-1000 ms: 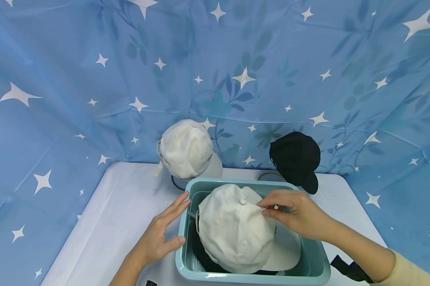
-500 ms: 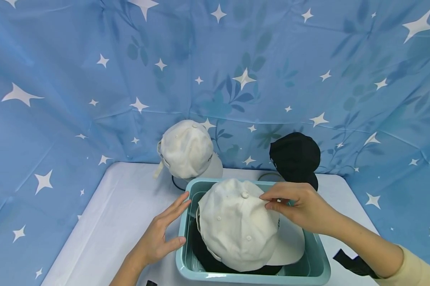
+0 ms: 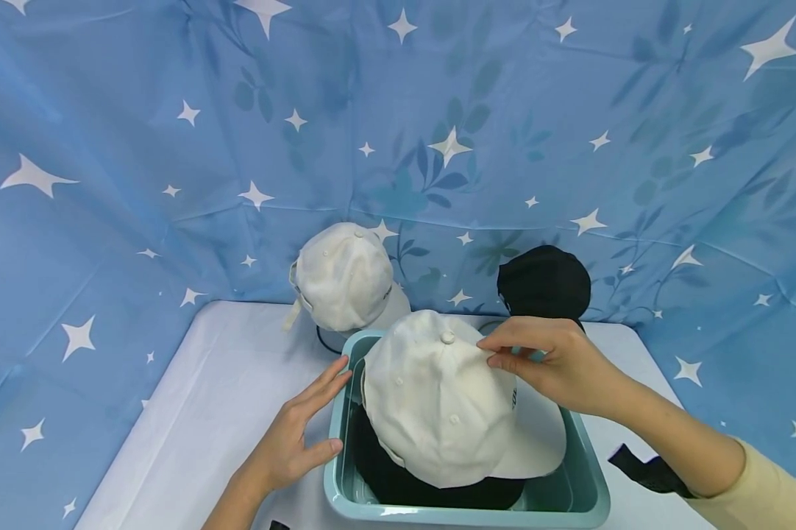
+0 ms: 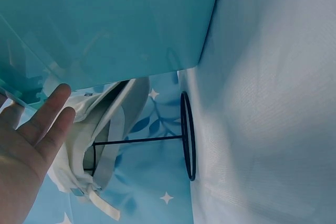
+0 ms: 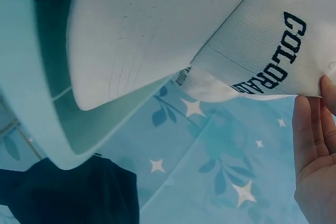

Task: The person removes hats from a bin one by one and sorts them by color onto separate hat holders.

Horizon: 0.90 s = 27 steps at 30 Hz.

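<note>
My right hand point(image 3: 557, 368) pinches the crown of a white baseball cap point(image 3: 438, 412) between fingertips and thumb. Dark lettering shows on the front of this cap point(image 5: 278, 51) in the right wrist view. It hangs over a light teal plastic bin point(image 3: 471, 514), brim toward the right. Under it in the bin lies something black point(image 3: 431, 489), mostly hidden. My left hand point(image 3: 288, 438) rests with straight fingers against the bin's left rim; its fingers point(image 4: 44, 124) also show in the left wrist view.
Behind the bin, a second white cap point(image 3: 345, 276) sits on a black wire stand point(image 4: 187, 135). A black cap point(image 3: 544, 283) is at the back right, partly behind my right hand. A blue star-patterned cloth point(image 3: 398, 147) hangs behind the white-covered table point(image 3: 193, 412).
My right hand has risen with the white cap, lifting it up and slightly away. More of the black thing beneath now shows. The left hand has stayed at the bin's rim.
</note>
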{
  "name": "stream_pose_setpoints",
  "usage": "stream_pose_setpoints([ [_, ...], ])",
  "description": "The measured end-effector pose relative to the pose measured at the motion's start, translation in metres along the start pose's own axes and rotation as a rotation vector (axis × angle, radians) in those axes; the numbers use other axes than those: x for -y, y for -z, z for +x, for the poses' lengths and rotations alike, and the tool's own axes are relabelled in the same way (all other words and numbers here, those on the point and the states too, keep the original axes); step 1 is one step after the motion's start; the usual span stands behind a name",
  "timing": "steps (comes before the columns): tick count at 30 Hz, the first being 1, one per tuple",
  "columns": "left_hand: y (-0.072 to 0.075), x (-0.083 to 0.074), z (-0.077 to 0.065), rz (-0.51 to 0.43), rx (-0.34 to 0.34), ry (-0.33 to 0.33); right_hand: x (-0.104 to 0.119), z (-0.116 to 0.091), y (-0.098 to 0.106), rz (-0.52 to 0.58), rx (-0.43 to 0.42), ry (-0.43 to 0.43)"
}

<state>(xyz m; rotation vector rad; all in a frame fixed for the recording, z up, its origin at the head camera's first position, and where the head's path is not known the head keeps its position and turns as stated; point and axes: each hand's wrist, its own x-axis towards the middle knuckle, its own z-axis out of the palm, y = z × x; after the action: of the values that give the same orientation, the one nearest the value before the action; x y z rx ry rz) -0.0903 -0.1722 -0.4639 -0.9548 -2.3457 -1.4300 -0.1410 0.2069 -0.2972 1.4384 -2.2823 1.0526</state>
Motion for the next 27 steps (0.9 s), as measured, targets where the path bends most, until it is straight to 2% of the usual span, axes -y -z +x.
stream_pose_setpoints([
  [6,0.000,0.000,0.001,0.009,0.007,0.016,0.003,0.011,0.003,-0.016,-0.018,0.003],
  [17,0.001,0.001,0.001,0.008,0.006,-0.002,0.001,0.026,0.012,-0.051,-0.061,0.058],
  [27,0.001,0.000,-0.001,-0.004,0.016,0.029,-0.006,0.037,0.017,-0.104,-0.095,0.033],
])
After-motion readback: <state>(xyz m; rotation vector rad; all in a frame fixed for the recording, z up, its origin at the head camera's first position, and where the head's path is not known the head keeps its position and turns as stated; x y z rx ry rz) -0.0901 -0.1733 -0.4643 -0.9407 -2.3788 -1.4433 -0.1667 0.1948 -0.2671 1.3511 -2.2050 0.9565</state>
